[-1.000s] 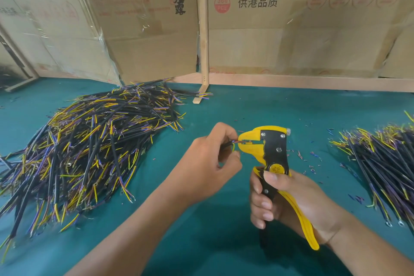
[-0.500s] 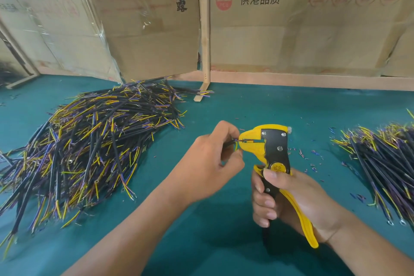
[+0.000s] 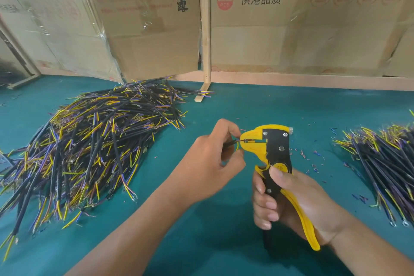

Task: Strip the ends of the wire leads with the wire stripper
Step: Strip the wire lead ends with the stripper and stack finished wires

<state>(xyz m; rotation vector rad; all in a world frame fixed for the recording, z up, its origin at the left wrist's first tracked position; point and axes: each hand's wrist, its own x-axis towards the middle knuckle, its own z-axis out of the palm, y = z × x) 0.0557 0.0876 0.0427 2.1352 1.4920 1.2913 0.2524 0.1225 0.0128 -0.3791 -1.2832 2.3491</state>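
Lead end fed into stripper [image 3: 266,148] mouth, squeeze due
Left hand [image 3: 210,163] pinches the lead [image 3: 231,142] right at the tool's nose, its tip between the jaws; right hand [image 3: 289,199] is curled round both handles. Hold lead straight and firm, squeeze fully, don't let it slip. All mid-surface, between a pile [image 3: 85,145] toward the left edge and another [image 3: 387,163] at the right edge

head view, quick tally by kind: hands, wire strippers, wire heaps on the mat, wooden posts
hands: 2, left hand pinching a wire lead, right hand with its grip on the handles
wire strippers: 1, yellow and black wire stripper
wire heaps: 2, left heap and right heap
wooden posts: 1, upright post
total: 6
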